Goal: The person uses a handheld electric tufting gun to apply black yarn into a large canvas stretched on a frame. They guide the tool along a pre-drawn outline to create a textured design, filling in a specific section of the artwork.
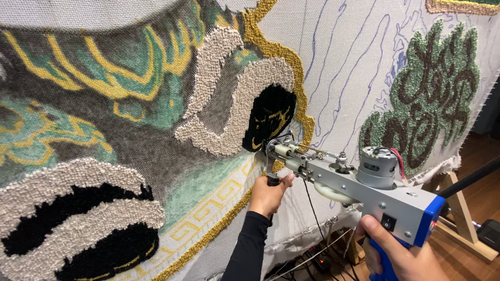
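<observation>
Two hands grip one tufting gun [359,190], which sits at about four o'clock in the head view. Its long axis runs from the blue rear end at lower right up to the needle tip at upper left, so it points toward ten o'clock, straight into the stretched backing cloth [344,67]. The tip meets the cloth just beside a black tufted patch [268,117] ringed by cream loops and a mustard-yellow border.

The left hand [268,195] is closed in a fist around the gun's black front handle, below the needle, with a dark sleeve running down toward six o'clock. The right hand [401,250] is wrapped around the blue rear grip at five o'clock, fingers curled shut on it; whether a finger presses a trigger I cannot tell. A small grey motor [376,166] with a red wire stands on top of the gun body.

Around it, a green and brown tufted shape [432,93] sits at two o'clock, with blue pen lines drawn across the bare cloth between it and the gun. Toward nine o'clock lie grey, teal and yellow tufted areas, and at seven o'clock a black and cream form [78,218]. A wooden frame leg [461,218] stands at four o'clock, behind the gun, and cables [312,255] hang below the cloth's lower edge at six o'clock.
</observation>
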